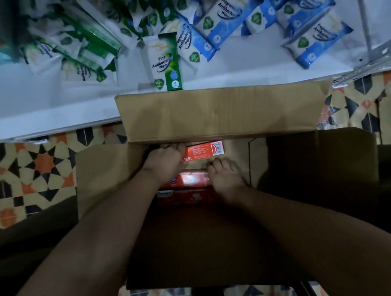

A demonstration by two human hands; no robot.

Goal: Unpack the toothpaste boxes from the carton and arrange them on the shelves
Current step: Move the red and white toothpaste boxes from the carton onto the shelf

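Brown cardboard fills the near half of my view: the carton [227, 243] sits open on the patterned tiled floor [31, 174], its near flap [202, 246] folded toward me and dark with shadow. I have both arms reaching down into it. My right hand [225, 177] has its grip closed on the end of a red toothpaste box [188, 179] lying on another red box [186, 197] near the bottom; fingers curl over the end, but how firmly I cannot tell. My left hand [165, 163] is farther in, its grip wrapped around the left end of an orange-red toothpaste box [203, 151] that lies just under the far flap [219, 112]. The worry here is that each hand holds only one end of a long, light box, so either could pivot and slip as I lift, and the far flap overhangs the orange-red box and could catch it. The dim light inside also makes it easy to misjudge which box I have. Beyond the carton the white shelf [60, 111] carries a loose scatter of green wipe packs [165, 65] and blue wipe packs [317, 40], some leaning. Setting boxes down among them could topple a pack or leave the toothpaste crooked.
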